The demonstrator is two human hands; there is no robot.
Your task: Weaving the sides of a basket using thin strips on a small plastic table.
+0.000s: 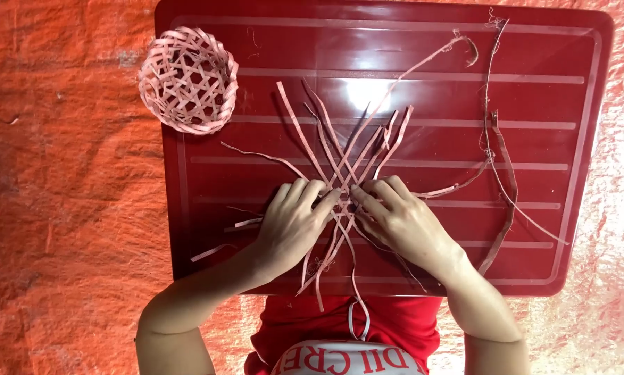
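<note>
Left hand (292, 221): pressing down on crossed strips (343, 167), fingers curled.
Right hand (398, 219): pinching same strips at the crossing.
Basket (188, 80): on tray (423, 42) corner, well apart.

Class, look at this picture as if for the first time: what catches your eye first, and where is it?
First, the two hands, left hand and right hand, pressed together at the middle of the red tray, pinching a fan of crossed pale strips. Next, the small finished woven basket at the tray's upper left corner, partly over its edge. Loose long strips trail along the tray's right side.
</note>
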